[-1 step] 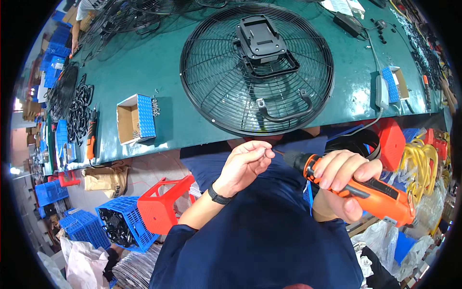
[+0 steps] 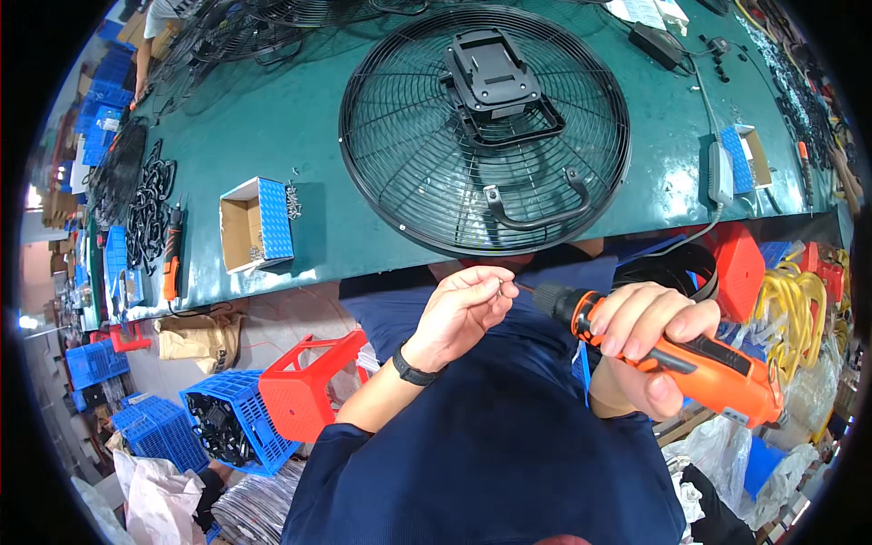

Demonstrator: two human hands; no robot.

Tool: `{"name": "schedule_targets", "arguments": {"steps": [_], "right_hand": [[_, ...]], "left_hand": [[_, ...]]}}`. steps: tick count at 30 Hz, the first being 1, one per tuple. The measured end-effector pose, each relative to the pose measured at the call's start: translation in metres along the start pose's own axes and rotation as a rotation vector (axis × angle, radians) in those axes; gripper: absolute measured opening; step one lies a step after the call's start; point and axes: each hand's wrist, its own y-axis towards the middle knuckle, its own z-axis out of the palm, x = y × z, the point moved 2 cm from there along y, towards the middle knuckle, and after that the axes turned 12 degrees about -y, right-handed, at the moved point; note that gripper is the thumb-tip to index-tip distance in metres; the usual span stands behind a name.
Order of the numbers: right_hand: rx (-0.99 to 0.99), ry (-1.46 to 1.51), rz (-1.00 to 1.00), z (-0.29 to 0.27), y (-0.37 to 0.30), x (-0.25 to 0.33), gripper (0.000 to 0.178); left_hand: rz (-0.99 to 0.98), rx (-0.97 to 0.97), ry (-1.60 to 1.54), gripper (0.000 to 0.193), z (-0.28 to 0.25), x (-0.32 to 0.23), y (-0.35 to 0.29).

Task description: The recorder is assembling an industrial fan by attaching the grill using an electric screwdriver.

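My right hand [image 2: 649, 338] is wrapped round an orange and black electric screwdriver [image 2: 708, 374], its bit pointing left. My left hand [image 2: 468, 304], with a black wristband, has thumb and fingertips pinched together at the tip of the bit. Whatever small piece is between them is too tiny to make out. Just beyond both hands a round black wire fan guard [image 2: 391, 173] lies on the green table [image 2: 313, 145]. Fixed on the guard are a black plastic housing [image 2: 495, 73] with a bracket and a curved black handle [image 2: 545, 218].
On the left stand an open blue cardboard box [image 2: 277, 222] with loose screws [image 2: 293, 202] beside it, and another electric screwdriver [image 2: 173, 254]. A power adapter [image 2: 720, 173] with its cord lies right. Below are red stools [image 2: 295, 404] and blue crates [image 2: 259, 427]. Another person's arm [image 2: 143, 73] shows far left.
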Motion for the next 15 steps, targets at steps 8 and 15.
{"name": "schedule_targets", "arguments": {"steps": [8, 15], "right_hand": [[-0.012, 0.006, 0.009, 0.0042, -0.0015, -0.0055, 0.04], [-0.028, 0.009, 0.061, 0.0047, -0.0016, -0.0072, 0.039]], "left_hand": [[-0.027, -0.031, 0.015, 0.015, -0.003, 0.0022, 0.0031], [-0.11, 0.029, -0.06, 0.014, 0.001, 0.0076, 0.0066]]}}
